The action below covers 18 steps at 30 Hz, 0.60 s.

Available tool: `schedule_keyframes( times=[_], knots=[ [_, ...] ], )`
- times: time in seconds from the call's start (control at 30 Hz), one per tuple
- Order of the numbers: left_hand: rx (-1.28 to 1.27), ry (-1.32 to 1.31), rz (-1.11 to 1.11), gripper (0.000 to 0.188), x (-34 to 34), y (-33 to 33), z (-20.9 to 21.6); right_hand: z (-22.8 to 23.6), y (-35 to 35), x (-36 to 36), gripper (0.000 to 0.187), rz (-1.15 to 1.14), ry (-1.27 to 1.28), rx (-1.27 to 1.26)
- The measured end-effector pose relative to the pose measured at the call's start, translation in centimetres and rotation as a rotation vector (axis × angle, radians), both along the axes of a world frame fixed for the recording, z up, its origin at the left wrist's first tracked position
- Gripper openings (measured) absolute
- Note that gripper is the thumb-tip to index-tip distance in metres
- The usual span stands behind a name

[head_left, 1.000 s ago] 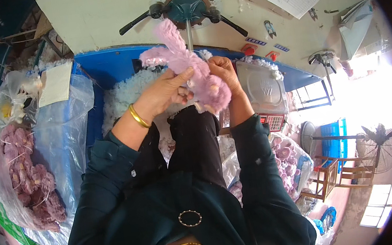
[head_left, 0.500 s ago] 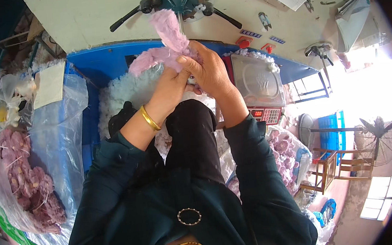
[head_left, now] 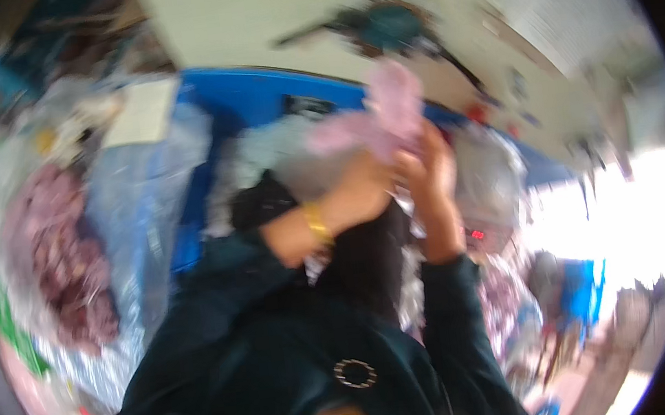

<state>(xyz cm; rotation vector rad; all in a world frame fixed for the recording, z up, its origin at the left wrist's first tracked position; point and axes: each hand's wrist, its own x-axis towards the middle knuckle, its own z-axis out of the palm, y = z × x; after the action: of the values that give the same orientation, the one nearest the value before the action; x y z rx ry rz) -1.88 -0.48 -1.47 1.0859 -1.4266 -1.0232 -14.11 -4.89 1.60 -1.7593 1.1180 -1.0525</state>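
Note:
The picture is blurred by motion. Both my hands are raised together in front of me, gripping a soft pink plush toy (head_left: 388, 115). My left hand (head_left: 359, 192), with a gold bangle on its wrist, holds the lower part of the toy. My right hand (head_left: 426, 168) presses against it from the right, fingers curled on the pink fabric. Dark teal sleeves cover both forearms. How the fingers sit on the toy is too smeared to tell.
A blue bin (head_left: 255, 101) with clear plastic wrapping stands behind the hands. At the left a clear plastic bag (head_left: 66, 246) holds several purple-pink plush pieces. A teal machine head (head_left: 390, 25) sits at the top, a weighing scale (head_left: 476, 175) with a red display at the right.
The view has swung and tilted, blurring everything. My hands stay closed on the pink toy, which now sits lower and more to the right in the picture.

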Motion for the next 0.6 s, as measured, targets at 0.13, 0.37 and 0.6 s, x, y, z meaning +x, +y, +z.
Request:
schedule_keyframes(
  times=[0.13, 0.37, 0.6],
  knots=[
    [-0.122, 0.302, 0.121, 0.033, -0.9, -0.4, -1.4, 0.6, 0.0, 0.9, 0.058, -0.058, 0.265, -0.304],
    [-0.071, 0.102, 0.123, 0.043, 0.5, 0.9, 0.9, -2.4, 0.8, 0.3, 0.051, -0.193, -0.056, -0.188],
    [0.137, 0.073, 0.105, 0.039, 2.2, 0.2, 3.0, -1.3, -1.6, 1.3, 0.057, -0.189, 0.141, -0.300]
  ],
)
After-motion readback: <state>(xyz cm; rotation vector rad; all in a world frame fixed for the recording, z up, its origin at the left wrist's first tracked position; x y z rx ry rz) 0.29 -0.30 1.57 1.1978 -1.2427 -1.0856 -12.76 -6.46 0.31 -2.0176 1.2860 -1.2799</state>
